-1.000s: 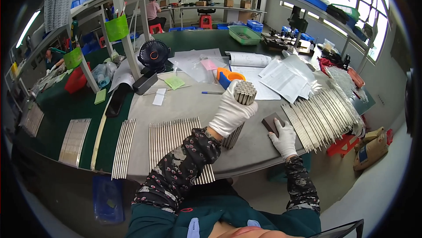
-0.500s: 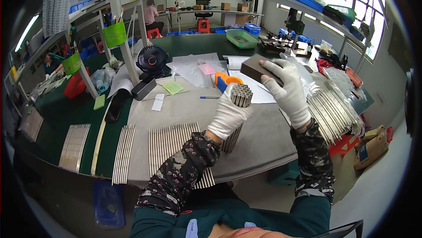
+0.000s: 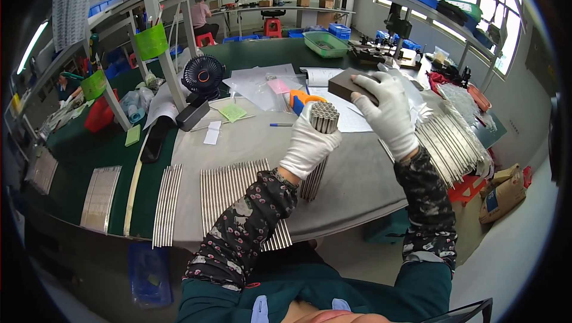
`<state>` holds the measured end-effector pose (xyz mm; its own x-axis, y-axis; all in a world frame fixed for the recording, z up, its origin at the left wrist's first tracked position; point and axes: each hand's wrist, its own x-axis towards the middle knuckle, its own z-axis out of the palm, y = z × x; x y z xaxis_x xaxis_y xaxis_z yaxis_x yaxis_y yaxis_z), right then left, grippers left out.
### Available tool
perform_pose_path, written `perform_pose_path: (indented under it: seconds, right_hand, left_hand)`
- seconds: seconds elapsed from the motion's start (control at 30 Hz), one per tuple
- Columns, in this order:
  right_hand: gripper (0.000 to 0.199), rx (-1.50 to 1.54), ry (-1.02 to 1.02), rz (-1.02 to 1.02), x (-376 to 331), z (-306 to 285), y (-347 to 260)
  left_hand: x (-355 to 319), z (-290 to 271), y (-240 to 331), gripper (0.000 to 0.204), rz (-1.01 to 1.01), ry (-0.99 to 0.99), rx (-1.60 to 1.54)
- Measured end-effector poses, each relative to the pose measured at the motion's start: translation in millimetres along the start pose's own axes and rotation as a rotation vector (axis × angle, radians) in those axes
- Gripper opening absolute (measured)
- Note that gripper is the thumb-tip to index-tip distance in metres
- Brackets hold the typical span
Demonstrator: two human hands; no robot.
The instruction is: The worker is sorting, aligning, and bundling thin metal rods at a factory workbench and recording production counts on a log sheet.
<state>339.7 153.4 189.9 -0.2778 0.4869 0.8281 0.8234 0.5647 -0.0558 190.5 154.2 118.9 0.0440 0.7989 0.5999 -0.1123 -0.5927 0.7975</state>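
In its white glove my left hand (image 3: pixel 308 147) is wrapped round a bundle of thin metal tubes (image 3: pixel 325 118), held upright above the grey mat (image 3: pixel 357 171). The open tube ends face up, and the lower lengths come out below my hand. My right hand (image 3: pixel 390 114), also gloved, grips a dark brown rectangular block (image 3: pixel 345 86) up and to the right of the bundle, apart from it. Beneath my left forearm a row of metal tubes (image 3: pixel 229 189) lies on the mat, partly hidden by the sleeve. A smaller row of tubes (image 3: pixel 168 204) lies to its left.
A large pile of tubes (image 3: pixel 450 147) lies at the right. Beyond the bundle are an orange-and-blue tape dispenser (image 3: pixel 304 100), papers (image 3: pixel 351 117) and a pen (image 3: pixel 281 124). A black fan (image 3: pixel 202 75) stands by a shelf post at the left. Someone sits far back (image 3: pixel 201 16).
The whole view has shifted a little. The tube bundle in my left hand is slightly more upright, and the block in my right hand stays nearly in place.
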Motion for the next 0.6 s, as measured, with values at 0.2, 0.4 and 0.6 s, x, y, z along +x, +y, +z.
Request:
perform_pose_path:
  seconds: [0.2,0.4,0.6]
  right_hand:
    - [0.034,-0.113,-0.148,0.06,6,0,12]
    - [0.033,0.12,-0.104,-0.094,4,18,-19]
    - [0.035,0.0,-0.438,0.273,-102,56,57]
  left_hand:
    - [0,1,-9,0.039,-0.013,-0.024,-0.019]
    - [1,-6,-7,0.035,0.055,0.005,0.133]
    - [-14,5,-24,0.036,0.155,0.026,-0.189]
